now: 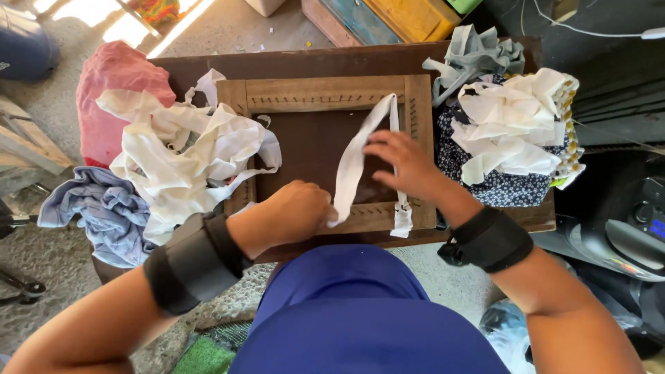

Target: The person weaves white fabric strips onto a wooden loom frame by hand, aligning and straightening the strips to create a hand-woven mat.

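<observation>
A square wooden frame [325, 92] with rows of small nails along its bars lies on a dark brown table [298, 62]. A white cloth strip [355, 156] runs from the frame's top bar down to its near bar, looped in a narrow V. My left hand [294, 211] is closed on the strip's lower end at the near bar. My right hand [402, 163] rests on the strip and the frame's right side, fingers pressing down. Both wrists wear black bands.
A heap of white cloth strips [183, 152] lies left of the frame, with red cloth [114, 90] and blue-grey cloth [104, 211] beyond. At the right sit more white strips [509, 121] on dark dotted fabric [464, 159] and grey cloth [474, 55]. Coloured boards [388, 17] lie behind.
</observation>
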